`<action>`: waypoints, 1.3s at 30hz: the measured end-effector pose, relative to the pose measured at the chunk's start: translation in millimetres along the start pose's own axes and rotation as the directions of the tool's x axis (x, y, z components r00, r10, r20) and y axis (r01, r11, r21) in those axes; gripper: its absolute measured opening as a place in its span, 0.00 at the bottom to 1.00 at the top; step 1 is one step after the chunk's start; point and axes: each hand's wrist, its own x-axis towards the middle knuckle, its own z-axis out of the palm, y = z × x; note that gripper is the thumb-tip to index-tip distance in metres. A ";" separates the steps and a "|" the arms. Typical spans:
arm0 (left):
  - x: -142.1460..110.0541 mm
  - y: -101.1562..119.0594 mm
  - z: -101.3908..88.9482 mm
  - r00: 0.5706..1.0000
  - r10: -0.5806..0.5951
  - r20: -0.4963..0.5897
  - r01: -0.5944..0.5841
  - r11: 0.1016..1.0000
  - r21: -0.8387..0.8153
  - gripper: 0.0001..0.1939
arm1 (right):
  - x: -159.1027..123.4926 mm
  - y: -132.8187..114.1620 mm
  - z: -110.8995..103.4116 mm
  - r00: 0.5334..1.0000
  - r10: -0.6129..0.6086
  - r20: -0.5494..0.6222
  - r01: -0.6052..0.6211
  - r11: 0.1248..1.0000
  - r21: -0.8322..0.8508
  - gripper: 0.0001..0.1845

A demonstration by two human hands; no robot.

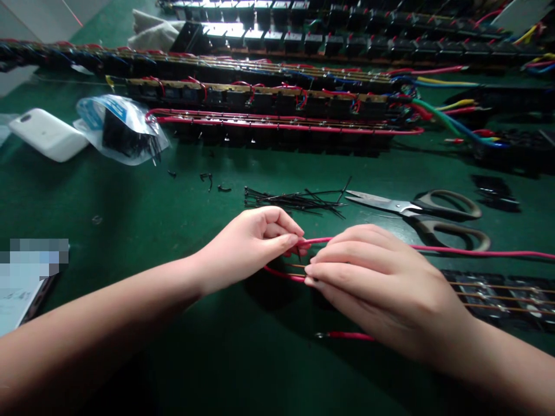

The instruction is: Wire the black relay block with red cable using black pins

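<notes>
A red wire (477,252) runs in from the right and bends back in a loop below my left hand (264,237). Thumb and fingers of that hand pinch the wire near the bend; a small dark piece shows by the fingertips, too small to make out. My right hand (377,277) is closed, its fingertips pressed on the lower run of the wire. Beneath and beyond it lies a black strip of modules (511,294) with thin copper-coloured rods, partly hidden by the hand. A red wire end with a bare tip (351,335) sticks out below the right hand.
Black cable ties (299,200) lie in a pile beyond my hands, beside open scissors (403,207). Several wired black strips (277,124) span the back of the green table. At left are a plastic bag (124,130), a white device (47,134) and a phone (32,289).
</notes>
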 end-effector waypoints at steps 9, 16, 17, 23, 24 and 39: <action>-3.3 -2.2 2.6 0.986 0.156 -0.059 -0.149 0.983 0.110 0.03 | -0.3 7.2 6.9 0.998 0.054 -0.033 -0.054 0.998 -0.013 0.04; -3.6 0.2 2.2 0.957 0.220 -0.189 -0.200 0.973 0.117 0.04 | -1.7 9.3 8.1 0.996 0.088 -0.007 -0.088 0.995 -0.055 0.06; -4.3 1.0 2.8 0.952 0.232 -0.202 -0.207 0.969 0.137 0.04 | -2.1 9.0 8.2 0.995 0.099 0.026 -0.098 0.995 -0.028 0.06; -2.7 0.4 1.6 0.971 0.230 -0.060 -0.211 0.951 0.227 0.03 | -5.7 9.1 8.1 0.989 0.096 0.110 -0.096 0.995 -0.004 0.09; -1.3 -0.4 0.0 0.977 0.213 -0.028 -0.201 0.952 0.232 0.04 | -6.2 9.2 7.8 0.987 0.103 0.123 -0.103 0.995 -0.012 0.09; 2.5 1.9 -13.4 0.986 0.125 0.109 -0.154 0.936 0.317 0.14 | -3.7 8.5 9.4 0.983 0.143 0.119 -0.145 0.989 0.002 0.09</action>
